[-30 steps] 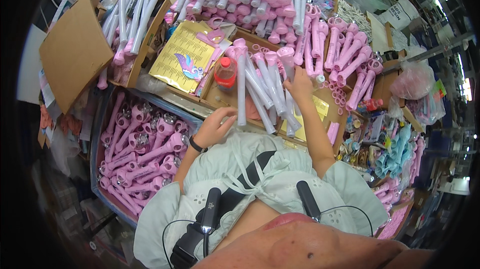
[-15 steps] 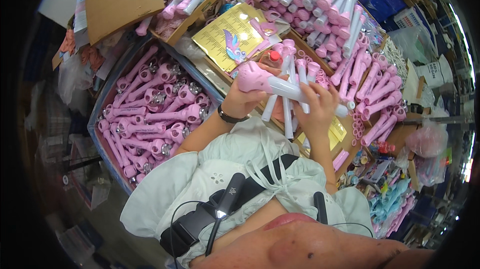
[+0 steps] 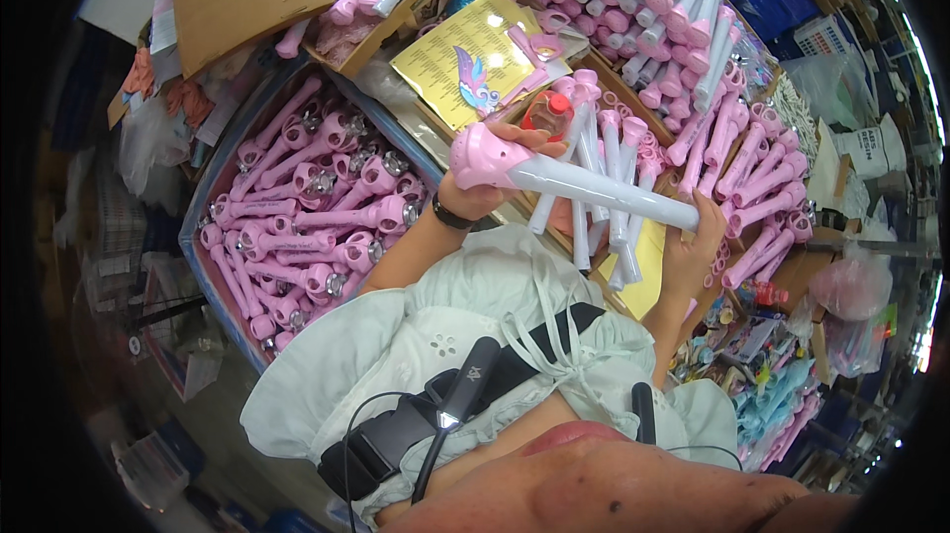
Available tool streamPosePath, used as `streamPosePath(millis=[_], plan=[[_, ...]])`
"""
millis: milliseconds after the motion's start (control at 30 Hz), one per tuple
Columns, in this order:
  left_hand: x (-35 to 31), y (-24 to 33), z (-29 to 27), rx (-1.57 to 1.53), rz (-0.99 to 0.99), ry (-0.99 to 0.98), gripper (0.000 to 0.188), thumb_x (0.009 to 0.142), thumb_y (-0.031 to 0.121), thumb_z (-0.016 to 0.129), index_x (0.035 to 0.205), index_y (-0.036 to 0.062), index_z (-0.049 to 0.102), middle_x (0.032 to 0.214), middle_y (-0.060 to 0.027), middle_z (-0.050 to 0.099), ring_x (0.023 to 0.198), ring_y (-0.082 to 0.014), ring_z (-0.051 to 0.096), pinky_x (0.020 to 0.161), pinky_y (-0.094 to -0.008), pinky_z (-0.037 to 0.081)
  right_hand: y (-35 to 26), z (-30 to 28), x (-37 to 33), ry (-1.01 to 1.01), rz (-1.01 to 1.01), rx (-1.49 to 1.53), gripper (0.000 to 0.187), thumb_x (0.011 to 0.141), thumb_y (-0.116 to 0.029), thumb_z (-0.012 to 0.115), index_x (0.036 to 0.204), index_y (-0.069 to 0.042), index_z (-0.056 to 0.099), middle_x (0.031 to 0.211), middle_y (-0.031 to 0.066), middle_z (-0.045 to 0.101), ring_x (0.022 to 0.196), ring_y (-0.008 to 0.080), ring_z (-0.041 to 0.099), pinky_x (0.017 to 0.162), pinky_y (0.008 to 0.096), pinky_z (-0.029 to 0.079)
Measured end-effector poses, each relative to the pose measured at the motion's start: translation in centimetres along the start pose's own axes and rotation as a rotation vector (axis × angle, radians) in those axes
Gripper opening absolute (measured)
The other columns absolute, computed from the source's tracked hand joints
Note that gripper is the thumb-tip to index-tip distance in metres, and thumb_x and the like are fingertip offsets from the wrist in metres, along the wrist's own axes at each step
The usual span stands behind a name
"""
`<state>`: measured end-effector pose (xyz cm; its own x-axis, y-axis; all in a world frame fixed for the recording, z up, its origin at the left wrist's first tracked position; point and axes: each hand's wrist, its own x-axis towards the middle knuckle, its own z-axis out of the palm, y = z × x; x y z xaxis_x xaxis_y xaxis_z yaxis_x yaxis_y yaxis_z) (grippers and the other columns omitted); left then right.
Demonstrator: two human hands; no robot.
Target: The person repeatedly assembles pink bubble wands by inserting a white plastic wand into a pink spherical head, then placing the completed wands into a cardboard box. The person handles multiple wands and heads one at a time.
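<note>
A toy wand with a pink head and a long white tube (image 3: 594, 193) lies across both my hands, slanting slightly down to the right. My left hand (image 3: 477, 198), with a dark band at its wrist, is closed around the pink head. At the far end of the tube, my right hand (image 3: 692, 248) grips the tip; what lies under its fingers is hidden. Just behind the wand are a bottle with a red cap (image 3: 547, 117) and several loose white tubes with pink ends (image 3: 616, 172).
A blue-edged bin (image 3: 198, 236) of pink wand handles stands at left. Yellow printed sheets (image 3: 435, 68) lie ahead, with a cardboard box (image 3: 391, 23) behind. White-and-pink wands (image 3: 683, 28) are piled at the far right, above pink handles (image 3: 767, 177). Pink rings (image 3: 650, 152) lie nearby.
My right hand has moved from the middle of the tube down and right to its end, baring the tube's length. The pink head, in my left hand, has shifted slightly left.
</note>
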<state>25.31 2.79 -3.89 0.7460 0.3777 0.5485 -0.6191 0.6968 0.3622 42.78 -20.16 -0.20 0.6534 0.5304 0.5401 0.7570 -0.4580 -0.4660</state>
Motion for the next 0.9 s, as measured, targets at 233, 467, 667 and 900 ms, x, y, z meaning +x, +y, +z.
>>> streamPosePath(millis=[233, 467, 667, 900], plan=[[-0.4, 0.3, -1.6, -0.094, 0.087, 0.098, 0.069, 0.065, 0.002, 0.066, 0.13, 0.0101, 0.042, 0.133, -0.0142, 0.044, 0.129, -0.0414, 0.033, 0.108, -0.0537, 0.021, 0.1, 0.2, 0.3, -0.04, 0.122, 0.309, 0.065, 0.073, 0.004, 0.067, 0.131, -0.006, 0.039, 0.109, 0.0093, 0.051, 0.1, 0.0207, 0.052, 0.091, 0.0311, 0.04], [-1.4, 0.8, -3.7, -0.27, 0.088, 0.1, 0.07, 0.069, 0.004, 0.065, 0.133, 0.0139, 0.039, 0.139, -0.0039, 0.039, 0.136, -0.0299, 0.023, 0.111, -0.0484, 0.014, -0.5, 0.2, 0.1, -0.068, 0.16, 0.834, 0.085, 0.066, 0.008, 0.062, 0.139, -0.01, 0.022, 0.111, 0.0093, 0.046, 0.098, 0.0165, 0.047, 0.089, 0.0318, 0.037], [-1.3, 0.4, -4.1, -0.351, 0.067, 0.235, 0.066, 0.07, 0.002, 0.065, 0.13, 0.0097, 0.039, 0.132, -0.0034, 0.044, 0.133, -0.0288, 0.027, 0.108, -0.0487, 0.022, -0.2, -0.5, -0.3, -0.178, 0.173, 0.919, 0.059, 0.07, 0.003, 0.068, 0.123, -0.008, 0.043, 0.108, 0.0054, 0.049, 0.099, 0.0136, 0.048, 0.087, 0.0281, 0.038], [-0.8, 0.1, -2.7, -0.22, 0.072, 0.429, 0.055, 0.073, 0.006, 0.067, 0.122, 0.008, 0.042, 0.118, -0.0062, 0.05, 0.123, -0.0271, 0.041, 0.105, -0.0502, 0.029, 2.5, 2.8, -2.3, -0.279, 0.622, 1.079, 0.038, 0.072, -0.006, 0.069, 0.106, -0.005, 0.053, 0.089, 0.0021, 0.055, 0.076, 0.009, 0.053, 0.066, 0.0221, 0.045]])
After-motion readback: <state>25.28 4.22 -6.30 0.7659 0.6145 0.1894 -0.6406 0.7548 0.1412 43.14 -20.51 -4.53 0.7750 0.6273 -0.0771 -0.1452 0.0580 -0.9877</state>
